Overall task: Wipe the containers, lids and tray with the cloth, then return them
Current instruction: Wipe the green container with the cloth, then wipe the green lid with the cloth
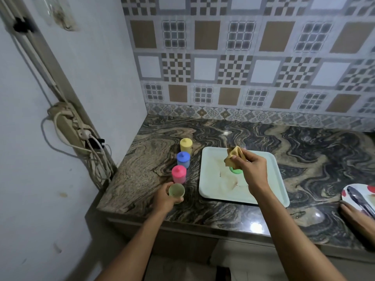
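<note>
The left hand has its fingers curled round the open container, lidless, at the front left of the countertop; whether it rests on the stone or is just lifted I cannot tell. The right hand pinches the bunched cloth above the tray, over the green lid that lies on it; brown smears mark the tray's bare floor. Just behind the held container stand the pink container, the blue container and the yellow container in a row, all lidded.

The likely slip is at the left: the pink container stands almost touching the gripping fingers, so a careless lift or twist could topple it and the row behind. The cloth, brought across loosely, might also drag the green lid off the tray; and the smears could spread to the container if the cloth touches them first.
</note>
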